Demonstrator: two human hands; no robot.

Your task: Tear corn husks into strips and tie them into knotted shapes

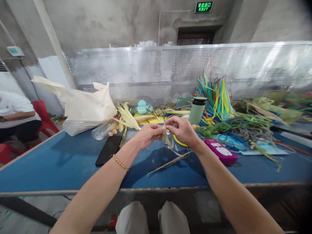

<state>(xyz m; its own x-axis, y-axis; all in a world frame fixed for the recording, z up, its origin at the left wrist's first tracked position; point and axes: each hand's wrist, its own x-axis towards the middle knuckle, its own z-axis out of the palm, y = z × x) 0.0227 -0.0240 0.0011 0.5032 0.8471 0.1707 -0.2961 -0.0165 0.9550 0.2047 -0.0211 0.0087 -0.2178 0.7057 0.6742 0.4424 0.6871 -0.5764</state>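
Note:
My left hand [149, 134], with a gold bead bracelet on the wrist, is closed in a pinch above the middle of the table. My right hand [182, 130] pinches close beside it, fingertips almost meeting. Between them is a pale dry husk strip [167, 140], its loose end hanging down; the gripped part is mostly hidden by my fingers. Below my hands, thin dry stalks [168, 164] lie on the blue table [73, 172]. Behind my left hand is a bundle of pale yellow husks [130, 118].
A white bag [85, 109], clear bottle [103, 129] and black phone [109, 150] are on the left. On the right are a green tumbler [196, 112], purple box [220, 152], colourful strips [219, 100] and green cords [234, 125]. A person [16, 113] sits far left.

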